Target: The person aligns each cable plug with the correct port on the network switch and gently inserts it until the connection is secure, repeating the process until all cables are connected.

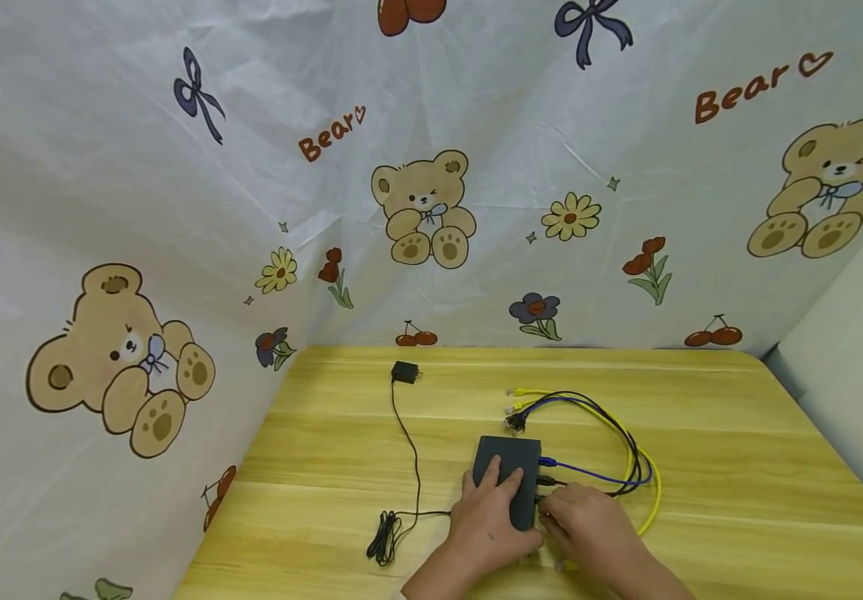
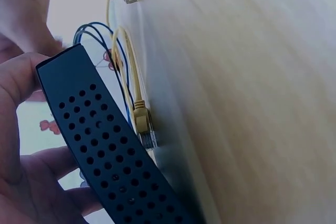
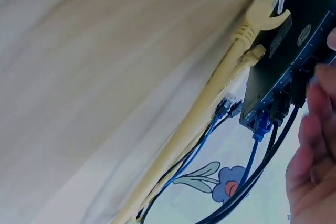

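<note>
A black network switch [image 1: 510,454] lies near the table's front, tilted with its port side raised. My left hand [image 1: 487,525] holds it, fingers spread over its top and thumb at the near right corner. At its right side my right hand [image 1: 589,525] pinches a black network cable plug [image 3: 299,87]; the exact finger contact is partly hidden. A blue plug [image 3: 261,125] and another black plug [image 3: 280,107] sit in ports beside it. In the left wrist view the switch's vented side shows rows of round holes. A yellow plug [image 3: 262,11] lies loose below the switch.
Left of the switch, a power adapter [image 1: 405,372] lies on the wooden table [image 1: 311,467] with its cord and a coiled bundle [image 1: 382,537]. Yellow cables [image 1: 658,496] loop on the right. Loose cable ends [image 1: 516,422] lie behind the switch. A bear-print curtain [image 1: 424,308] hangs behind.
</note>
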Action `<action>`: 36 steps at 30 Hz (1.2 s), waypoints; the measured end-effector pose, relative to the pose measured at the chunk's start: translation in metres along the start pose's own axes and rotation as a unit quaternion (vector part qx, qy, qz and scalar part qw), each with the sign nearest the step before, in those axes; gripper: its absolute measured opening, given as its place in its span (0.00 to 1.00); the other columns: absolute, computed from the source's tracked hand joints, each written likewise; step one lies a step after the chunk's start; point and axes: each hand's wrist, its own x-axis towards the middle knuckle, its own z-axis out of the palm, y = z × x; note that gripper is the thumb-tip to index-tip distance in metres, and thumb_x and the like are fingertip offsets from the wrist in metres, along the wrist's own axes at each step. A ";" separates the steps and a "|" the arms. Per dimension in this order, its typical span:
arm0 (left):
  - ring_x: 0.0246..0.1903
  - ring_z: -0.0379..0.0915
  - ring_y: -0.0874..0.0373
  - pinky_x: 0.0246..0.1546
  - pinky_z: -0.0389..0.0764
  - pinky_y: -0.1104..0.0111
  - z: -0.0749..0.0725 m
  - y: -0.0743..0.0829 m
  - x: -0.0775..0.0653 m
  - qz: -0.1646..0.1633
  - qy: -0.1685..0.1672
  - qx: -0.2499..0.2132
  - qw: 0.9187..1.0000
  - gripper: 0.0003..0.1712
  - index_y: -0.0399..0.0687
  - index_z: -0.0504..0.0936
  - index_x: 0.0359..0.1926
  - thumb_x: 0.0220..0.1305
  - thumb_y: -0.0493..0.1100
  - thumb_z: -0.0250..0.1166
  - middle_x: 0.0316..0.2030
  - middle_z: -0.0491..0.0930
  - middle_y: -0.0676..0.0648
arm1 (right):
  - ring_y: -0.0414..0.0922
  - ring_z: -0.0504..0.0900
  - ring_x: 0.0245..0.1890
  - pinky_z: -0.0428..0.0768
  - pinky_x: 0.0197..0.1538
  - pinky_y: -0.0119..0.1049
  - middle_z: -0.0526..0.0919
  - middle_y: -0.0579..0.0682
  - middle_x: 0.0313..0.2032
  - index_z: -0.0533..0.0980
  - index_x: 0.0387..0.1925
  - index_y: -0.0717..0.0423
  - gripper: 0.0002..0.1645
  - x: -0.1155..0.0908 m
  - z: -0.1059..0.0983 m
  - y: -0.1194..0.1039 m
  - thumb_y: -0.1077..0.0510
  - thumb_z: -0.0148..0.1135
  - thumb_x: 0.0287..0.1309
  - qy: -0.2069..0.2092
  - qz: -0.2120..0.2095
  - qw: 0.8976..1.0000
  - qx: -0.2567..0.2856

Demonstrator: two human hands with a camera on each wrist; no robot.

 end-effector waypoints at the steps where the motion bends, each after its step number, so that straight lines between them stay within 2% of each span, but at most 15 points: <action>1: 0.71 0.50 0.25 0.44 0.73 0.33 0.000 0.000 0.000 -0.001 0.000 0.001 1.000 0.47 0.73 0.68 0.72 0.48 0.68 0.71 0.76 0.56 0.48 | 0.30 0.75 0.26 0.76 0.29 0.30 0.80 0.32 0.26 0.83 0.28 0.44 0.11 -0.002 -0.002 -0.001 0.59 0.79 0.42 -0.019 0.000 1.000 0.009; 3: 0.70 0.50 0.26 0.44 0.73 0.33 0.000 0.000 0.000 -0.001 -0.001 0.005 1.000 0.48 0.73 0.68 0.71 0.48 0.69 0.70 0.76 0.56 0.48 | 0.30 0.79 0.28 0.78 0.29 0.31 0.83 0.34 0.28 0.85 0.31 0.46 0.07 -0.005 -0.006 -0.002 0.58 0.76 0.48 -0.061 0.004 0.998 0.026; 5: 0.70 0.50 0.25 0.44 0.73 0.33 0.001 0.000 0.000 -0.001 0.000 0.006 1.000 0.47 0.73 0.68 0.71 0.48 0.70 0.69 0.76 0.57 0.49 | 0.32 0.83 0.32 0.81 0.32 0.33 0.86 0.35 0.33 0.86 0.36 0.48 0.08 -0.008 -0.008 -0.003 0.57 0.73 0.52 -0.098 0.012 0.995 0.030; 9: 0.70 0.50 0.25 0.44 0.72 0.32 0.001 0.001 0.002 -0.002 0.000 0.005 1.000 0.47 0.74 0.68 0.71 0.48 0.70 0.69 0.76 0.57 0.49 | 0.39 0.86 0.41 0.84 0.41 0.39 0.88 0.41 0.42 0.87 0.45 0.52 0.14 -0.012 -0.008 -0.004 0.55 0.72 0.55 -0.119 0.013 0.993 0.014; 14: 0.71 0.50 0.26 0.44 0.72 0.32 0.000 0.001 0.003 -0.009 -0.001 0.000 1.000 0.47 0.74 0.68 0.71 0.48 0.68 0.70 0.76 0.56 0.49 | 0.48 0.86 0.48 0.84 0.46 0.44 0.87 0.49 0.47 0.84 0.50 0.56 0.19 -0.015 -0.005 -0.005 0.55 0.69 0.58 -0.150 0.031 0.988 -0.006; 17: 0.71 0.50 0.26 0.44 0.71 0.31 0.001 0.000 0.004 -0.009 -0.002 -0.001 1.000 0.47 0.74 0.68 0.71 0.48 0.66 0.70 0.76 0.56 0.49 | 0.52 0.84 0.52 0.83 0.48 0.48 0.86 0.53 0.49 0.83 0.52 0.58 0.21 -0.015 -0.004 -0.006 0.54 0.68 0.60 -0.186 0.057 0.981 -0.020; 20: 0.71 0.50 0.26 0.44 0.71 0.31 0.002 -0.001 0.005 -0.006 0.000 0.000 1.000 0.47 0.74 0.68 0.71 0.47 0.66 0.71 0.76 0.56 0.48 | 0.52 0.84 0.51 0.83 0.48 0.48 0.86 0.53 0.50 0.82 0.53 0.59 0.21 -0.014 -0.005 -0.006 0.54 0.68 0.60 -0.224 0.082 0.971 -0.020; 25: 0.71 0.49 0.27 0.44 0.71 0.31 0.002 -0.001 0.005 -0.004 0.000 0.002 1.000 0.47 0.74 0.68 0.71 0.47 0.66 0.71 0.76 0.56 0.48 | 0.48 0.86 0.43 0.83 0.42 0.44 0.87 0.50 0.45 0.82 0.49 0.58 0.18 -0.013 -0.005 -0.005 0.57 0.70 0.57 -0.225 0.093 0.970 -0.009; 31: 0.71 0.50 0.27 0.44 0.71 0.31 0.001 -0.001 0.005 -0.006 0.005 0.000 1.000 0.47 0.73 0.69 0.71 0.47 0.65 0.71 0.76 0.56 0.48 | 0.48 0.86 0.41 0.83 0.42 0.44 0.87 0.50 0.43 0.82 0.48 0.58 0.19 -0.014 -0.001 -0.004 0.59 0.71 0.55 -0.223 0.096 0.970 -0.016; 36: 0.71 0.49 0.27 0.44 0.71 0.30 0.001 -0.001 0.004 -0.006 0.004 -0.002 1.000 0.47 0.72 0.69 0.71 0.47 0.66 0.71 0.76 0.56 0.48 | 0.43 0.84 0.35 0.82 0.37 0.41 0.85 0.45 0.35 0.82 0.44 0.56 0.16 -0.015 0.000 -0.002 0.62 0.72 0.52 -0.222 0.092 0.971 -0.011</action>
